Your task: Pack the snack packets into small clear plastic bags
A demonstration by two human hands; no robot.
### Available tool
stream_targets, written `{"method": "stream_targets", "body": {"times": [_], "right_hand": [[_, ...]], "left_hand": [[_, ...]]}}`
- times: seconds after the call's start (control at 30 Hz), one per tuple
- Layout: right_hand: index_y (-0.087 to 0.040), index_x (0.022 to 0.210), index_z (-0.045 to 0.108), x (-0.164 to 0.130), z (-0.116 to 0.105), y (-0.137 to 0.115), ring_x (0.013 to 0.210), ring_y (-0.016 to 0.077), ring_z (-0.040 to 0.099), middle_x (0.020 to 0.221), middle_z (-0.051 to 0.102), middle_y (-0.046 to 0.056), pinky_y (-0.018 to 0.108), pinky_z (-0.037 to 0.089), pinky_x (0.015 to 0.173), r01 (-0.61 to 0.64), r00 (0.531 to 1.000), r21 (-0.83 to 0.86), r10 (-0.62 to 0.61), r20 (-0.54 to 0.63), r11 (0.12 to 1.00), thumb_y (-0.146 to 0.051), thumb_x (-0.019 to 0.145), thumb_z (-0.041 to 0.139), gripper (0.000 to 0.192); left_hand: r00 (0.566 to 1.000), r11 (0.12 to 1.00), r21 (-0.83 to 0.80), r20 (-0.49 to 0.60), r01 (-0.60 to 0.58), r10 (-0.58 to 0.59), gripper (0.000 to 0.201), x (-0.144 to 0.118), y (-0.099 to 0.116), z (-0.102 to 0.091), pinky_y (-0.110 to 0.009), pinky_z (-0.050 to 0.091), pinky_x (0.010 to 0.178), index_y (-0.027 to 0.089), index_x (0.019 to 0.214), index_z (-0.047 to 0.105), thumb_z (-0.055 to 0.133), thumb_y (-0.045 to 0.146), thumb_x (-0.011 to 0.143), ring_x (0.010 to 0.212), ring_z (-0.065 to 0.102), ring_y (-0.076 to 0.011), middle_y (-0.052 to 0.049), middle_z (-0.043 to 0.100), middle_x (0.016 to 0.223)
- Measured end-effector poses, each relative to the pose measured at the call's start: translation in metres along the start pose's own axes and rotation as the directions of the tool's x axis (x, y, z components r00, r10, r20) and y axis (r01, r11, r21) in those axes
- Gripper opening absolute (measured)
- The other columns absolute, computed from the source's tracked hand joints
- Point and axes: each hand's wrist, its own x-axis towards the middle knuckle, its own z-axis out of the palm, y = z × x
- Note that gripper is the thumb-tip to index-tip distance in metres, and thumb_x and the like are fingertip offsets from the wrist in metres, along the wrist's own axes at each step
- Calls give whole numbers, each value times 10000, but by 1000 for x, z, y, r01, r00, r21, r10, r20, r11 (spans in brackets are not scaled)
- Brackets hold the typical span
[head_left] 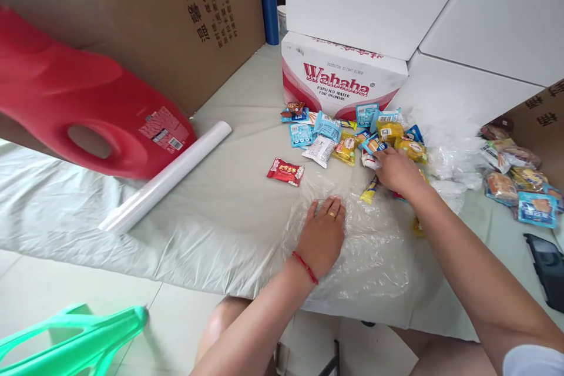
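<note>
My left hand (324, 229) lies flat with fingers stretched out on a clear plastic bag (374, 264), which is spread over the cloth near the front edge. At the near side of a pile of small wrapped snacks (346, 147), my right hand (399, 173) has its fingers curled down on a snack packet (369, 160); its fingertips are partly hidden. Just left of that hand is a yellow snack packet (369, 191). A red packet (285, 171) lies apart from the pile, beyond my left hand.
Behind the snacks stands a Wahaha water carton (341, 73). Crumpled clear bags (453, 144), filled snack bags (520, 173) and a phone (546, 267) lie to the right. On the left are a white roll (167, 179), a red jug (88, 100) and a large cardboard box (154, 29).
</note>
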Motion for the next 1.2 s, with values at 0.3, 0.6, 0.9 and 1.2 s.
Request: {"method": "stream_targets", "body": {"times": [0.3,0.6,0.9,1.2], "right_hand": [[-124,1165,709,64,-35,-101,1195,350,528,1174,699,189,445,447,959,383,918,180,-353,-180,906,-326,1021,427,376],[-73,1283,646,104,-11,-175,1287,402,499,1353,617,255,540,429,1019,326,945,198,-322,-53,924,-413,941,620,483],[-188,1076,715,36,-24,-82,853,216,648,885,705,41,331,511,815,312,915,647,-36,-403,696,-402,1061,385,394],[-236,1235,724,-138,0,-34,1026,265,725,1079,774,60,402,580,912,140,912,696,181,-367,704,-408,1047,457,369]], "left_hand": [[998,1000,-13,-56,-23,23,523,2,6,12,-578,232,1261,138,1502,455,440,226,987,1541,320,-291,-143,396,1638],[999,997,-70,-30,-28,26,509,6,10,8,-593,193,1273,160,1489,475,472,237,987,1538,323,-302,-145,442,1609],[968,935,-320,-238,-151,75,370,3,4,3,-552,378,1217,154,1261,683,444,207,983,1487,421,-282,-132,618,1454],[869,513,-841,-116,171,-481,379,12,-9,3,-417,494,1138,162,1267,664,419,278,1003,1293,630,-229,-101,693,1358]]}}
